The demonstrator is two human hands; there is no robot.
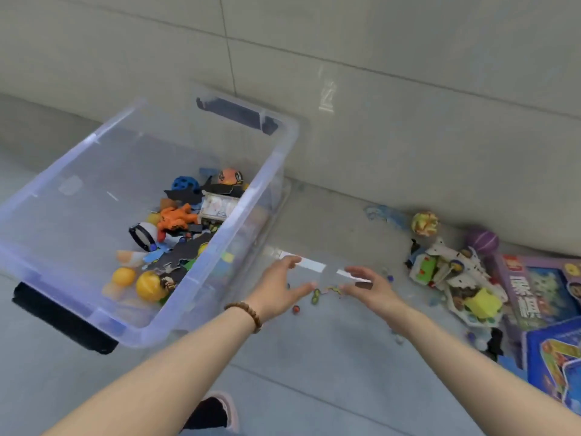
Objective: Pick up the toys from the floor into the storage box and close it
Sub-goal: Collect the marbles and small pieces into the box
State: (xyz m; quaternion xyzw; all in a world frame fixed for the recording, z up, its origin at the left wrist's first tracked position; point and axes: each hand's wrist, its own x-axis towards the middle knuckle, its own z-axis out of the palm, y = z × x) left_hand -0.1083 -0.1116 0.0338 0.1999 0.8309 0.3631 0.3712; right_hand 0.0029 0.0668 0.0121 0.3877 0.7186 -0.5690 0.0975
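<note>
storage box lidless | left hand and right hand outstretched, facing, low over floor | grip released, both

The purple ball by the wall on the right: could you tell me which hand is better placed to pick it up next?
Probably the right hand. It is open and empty, on the same side as the purple ball. The left hand, also open, sits nearer the storage box and would have to cross over.
</note>
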